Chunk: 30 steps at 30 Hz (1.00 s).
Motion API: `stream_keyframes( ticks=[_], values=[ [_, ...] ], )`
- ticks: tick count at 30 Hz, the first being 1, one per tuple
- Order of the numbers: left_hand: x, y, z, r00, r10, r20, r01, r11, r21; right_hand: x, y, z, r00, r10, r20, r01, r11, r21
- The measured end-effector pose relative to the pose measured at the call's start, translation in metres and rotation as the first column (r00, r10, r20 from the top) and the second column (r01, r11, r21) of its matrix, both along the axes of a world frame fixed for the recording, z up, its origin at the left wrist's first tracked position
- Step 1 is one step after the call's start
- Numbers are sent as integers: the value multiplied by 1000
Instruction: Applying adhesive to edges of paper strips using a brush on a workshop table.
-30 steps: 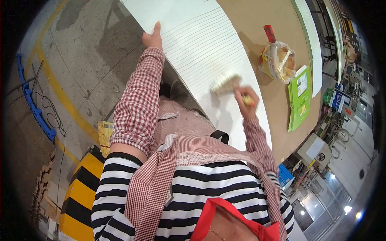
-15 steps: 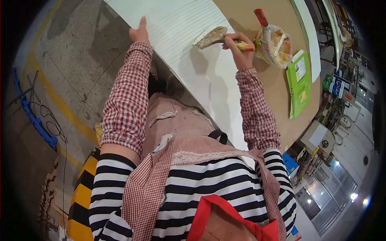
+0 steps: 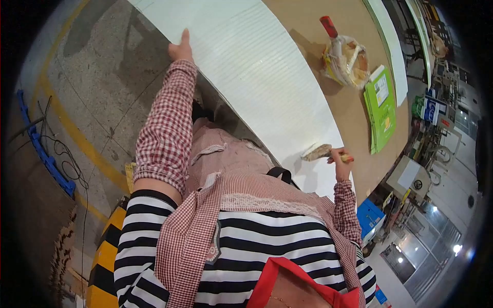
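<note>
A long white board (image 3: 267, 66) with faint ridges stretches diagonally from the far left down toward my right side. At its left edge rests my left hand (image 3: 181, 47), closed on the border with the thumb extended along the top; its other fingers are mostly hidden. My right hand (image 3: 340, 160) is closed around the handle of a wide paintbrush (image 3: 317, 152), which is red and yellow at its end. The brush's whitish bristles point left and lie at the near right part of the board, apparently touching it.
Beyond the board, a brown tabletop (image 3: 308, 25) carries a plastic-lined tub (image 3: 354, 64) of yellowish paste with a red-handled tool (image 3: 328, 26) in it. Green packets (image 3: 381, 115) lie to its right. A blue rail (image 3: 43, 149) and cables are on the left floor.
My right hand has swept the brush along the board, toward me and to the right. The left hand stays at the board's edge, nearly unmoved.
</note>
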State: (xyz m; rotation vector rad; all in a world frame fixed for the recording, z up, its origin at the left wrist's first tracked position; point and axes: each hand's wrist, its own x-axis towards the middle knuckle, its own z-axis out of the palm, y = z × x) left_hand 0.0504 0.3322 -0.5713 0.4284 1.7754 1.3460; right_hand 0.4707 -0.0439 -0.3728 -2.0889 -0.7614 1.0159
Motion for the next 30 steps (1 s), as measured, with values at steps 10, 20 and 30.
stream_keyframes(
  ticks=[10, 20, 30],
  values=[
    [19, -9, 6, 999, -37, 26, 37, 999, -13, -155, 316, -26, 918, 351, -185, -199, 811, 550],
    [16, -14, 5, 998, -65, -23, 64, 997, -43, -104, 241, -28, 785, 481, 392, -593, 765, 249],
    [24, -13, 18, 994, -83, -76, 74, 991, -116, -144, 325, -29, 898, 410, 156, -438, 817, 374]
  ],
)
